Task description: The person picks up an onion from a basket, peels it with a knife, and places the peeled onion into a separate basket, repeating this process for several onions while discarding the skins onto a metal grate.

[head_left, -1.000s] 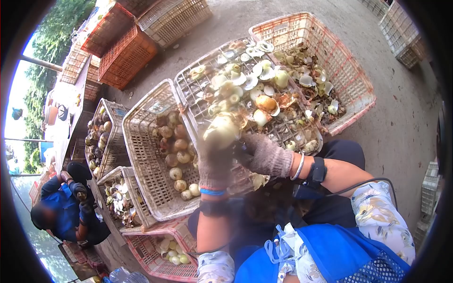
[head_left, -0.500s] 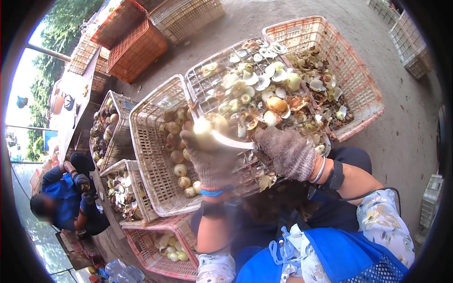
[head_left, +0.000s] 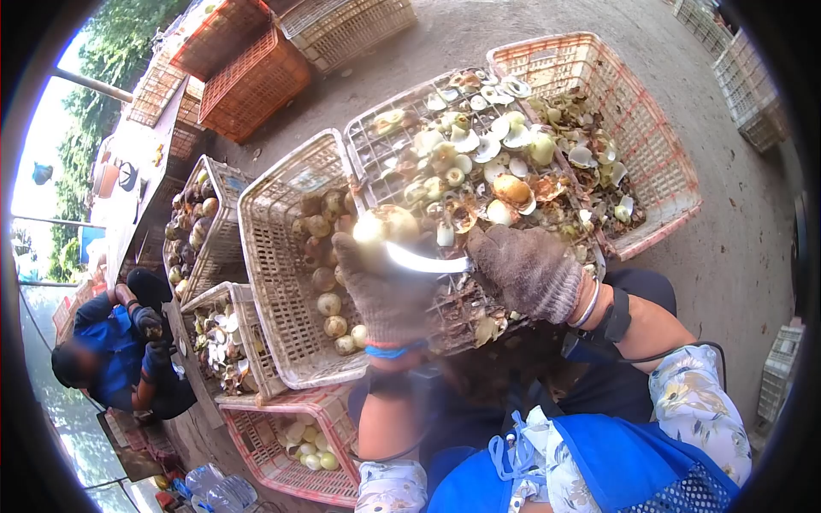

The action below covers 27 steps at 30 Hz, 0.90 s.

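My left hand (head_left: 385,286), in a brown knitted glove, is wrapped round a pale onion (head_left: 398,224) above the near edge of the mesh rack. My right hand (head_left: 526,269), gloved too, grips a knife whose curved, shiny blade (head_left: 428,262) points left and reaches the onion's underside. Just beyond both hands, the mesh rack (head_left: 363,141) bears cut onion pieces, skins and a brownish onion (head_left: 511,190). Left of my left hand stands a whitish crate (head_left: 256,231) with whole onions inside. The knife's handle is hidden in my right glove.
A red-and-white crate (head_left: 667,162) of peelings stands at the right. On the left are a crate of dark onions (head_left: 195,222), a crate of scraps (head_left: 222,342) and a pink crate of peeled onions (head_left: 295,449). A co-worker in blue (head_left: 111,359) sits far left. Orange crates (head_left: 248,85) stand behind.
The view has shifted slightly, so the crates appear a little further right. Both hands keep their hold on the onion and the knife, with the blade still against the onion.
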Available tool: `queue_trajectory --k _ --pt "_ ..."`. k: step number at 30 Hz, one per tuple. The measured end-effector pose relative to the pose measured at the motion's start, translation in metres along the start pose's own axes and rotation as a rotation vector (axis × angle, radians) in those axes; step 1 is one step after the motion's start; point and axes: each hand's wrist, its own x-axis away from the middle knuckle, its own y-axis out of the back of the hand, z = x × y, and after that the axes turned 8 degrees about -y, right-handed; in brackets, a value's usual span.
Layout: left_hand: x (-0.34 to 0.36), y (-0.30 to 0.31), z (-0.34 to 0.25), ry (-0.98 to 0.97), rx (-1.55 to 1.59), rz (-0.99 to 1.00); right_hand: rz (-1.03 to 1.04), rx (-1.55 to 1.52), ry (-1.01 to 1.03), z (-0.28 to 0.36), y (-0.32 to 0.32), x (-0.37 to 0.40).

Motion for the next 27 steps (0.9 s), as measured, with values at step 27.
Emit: queue_trajectory --k 27 --pt "0.000 0.021 0.019 -0.069 -0.543 0.484 -0.055 -0.955 -0.434 -0.005 0.008 -0.020"
